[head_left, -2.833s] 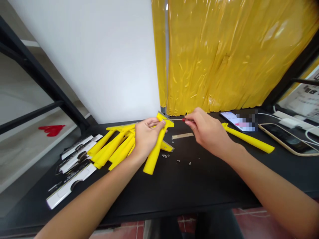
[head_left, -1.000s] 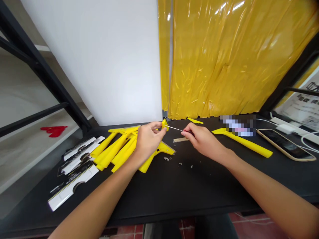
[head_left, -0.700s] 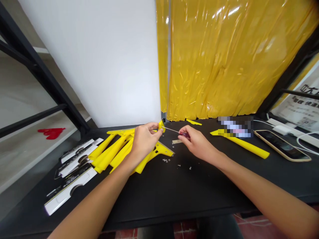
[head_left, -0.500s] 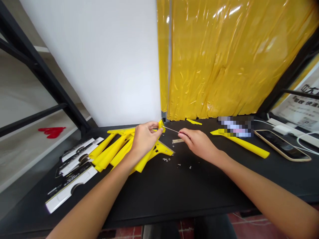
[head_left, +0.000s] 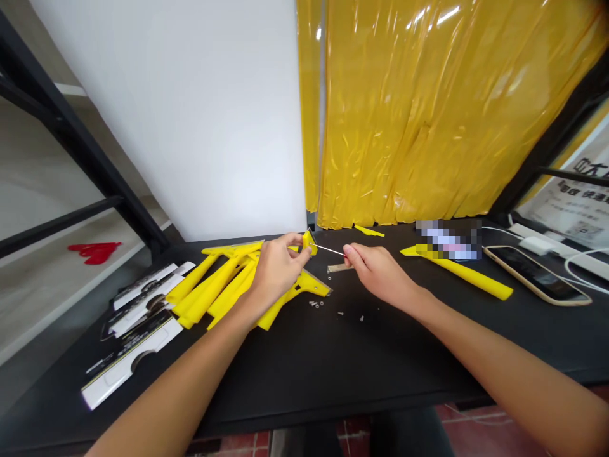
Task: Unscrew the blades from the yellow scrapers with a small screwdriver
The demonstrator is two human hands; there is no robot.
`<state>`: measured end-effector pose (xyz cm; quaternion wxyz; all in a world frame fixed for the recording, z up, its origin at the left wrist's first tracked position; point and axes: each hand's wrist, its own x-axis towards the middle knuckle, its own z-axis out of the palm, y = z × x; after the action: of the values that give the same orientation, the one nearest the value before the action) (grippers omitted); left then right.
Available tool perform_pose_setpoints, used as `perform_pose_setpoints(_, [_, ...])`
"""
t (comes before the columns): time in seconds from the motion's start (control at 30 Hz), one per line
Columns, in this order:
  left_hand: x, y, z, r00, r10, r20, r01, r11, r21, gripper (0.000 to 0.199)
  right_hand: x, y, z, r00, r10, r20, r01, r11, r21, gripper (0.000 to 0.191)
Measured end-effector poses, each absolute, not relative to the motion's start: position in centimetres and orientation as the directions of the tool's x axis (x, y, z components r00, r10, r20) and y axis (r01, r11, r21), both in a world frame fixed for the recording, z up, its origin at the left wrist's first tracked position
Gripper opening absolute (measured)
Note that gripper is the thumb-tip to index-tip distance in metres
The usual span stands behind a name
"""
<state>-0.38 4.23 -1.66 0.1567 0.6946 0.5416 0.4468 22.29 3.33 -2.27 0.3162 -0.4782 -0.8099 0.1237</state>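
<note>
We saw two bare forearms reaching up from the bottom of the view to a black table (head_left: 333,374). Our left hand (head_left: 276,270) was clamped, fingers and thumb together, on a small yellow plastic piece (head_left: 308,242), holding it up off the table, seemingly to present its end to the other hand. Our right hand (head_left: 378,276) was pinched shut on a thin steel screwdriver (head_left: 328,250), with the handle hidden in the fingers. The shaft pointed to nine o'clock, its tip at the yellow piece, and the close pinch appeared to steady that fine point. With the hands as the clock's centre, a heap of yellow plastic scrapers (head_left: 204,292) lay at nine o'clock, and loose screws (head_left: 316,304) sat at six, within easy reach. A lone yellow scraper (head_left: 457,270) lay apart at three, beyond it a smartphone (head_left: 537,277), while white packaging cards (head_left: 137,324) were fanned at eight.
</note>
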Motion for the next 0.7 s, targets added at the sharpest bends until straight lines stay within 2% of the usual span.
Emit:
perform_pose_setpoints(0.1, [-0.35,4.21,-1.74,0.022,0.892,0.452,0.641,-0.359,0.678,0.020,22.17,3.15,-2.20,-0.318,0.869,0.379,0.666,0.489,-0.563,0.026])
perform_pose_setpoints(0.17, [-0.33,4.18,-1.71,0.014,0.894,0.449,0.652,-0.348,0.674,0.019,22.16,3.07,-2.11,-0.330,0.855,0.401,0.651,0.513,-0.559,0.023])
perform_pose_setpoints(0.3, [-0.21,4.08,-1.62,0.016,0.892,0.451,0.616,-0.364,0.699,0.019,22.38,3.23,-2.06,-0.377,0.822,0.427,0.686,0.557,-0.469,0.034])
perform_pose_setpoints(0.37, [-0.15,4.06,-1.64,0.027,0.889,0.457,0.606,-0.379,0.700,0.018,22.44,3.35,-2.15,-0.367,0.835,0.411,0.693,0.540,-0.477,0.038])
perform_pose_setpoints(0.53, [-0.23,4.16,-1.70,0.028,0.893,0.449,0.597,-0.375,0.709,0.018,22.28,3.43,-2.52,-0.279,0.866,0.414,0.643,0.489,-0.590,0.020])
perform_pose_setpoints(0.63, [-0.36,4.24,-1.69,0.017,0.899,0.438,0.584,-0.364,0.726,0.019,22.29,3.53,-2.52,-0.289,0.840,0.460,0.623,0.529,-0.576,0.015])
perform_pose_setpoints(0.7, [-0.43,4.29,-1.71,0.017,0.899,0.437,0.589,-0.362,0.722,0.020,22.36,3.62,-2.39,-0.320,0.826,0.464,0.640,0.550,-0.537,0.019])
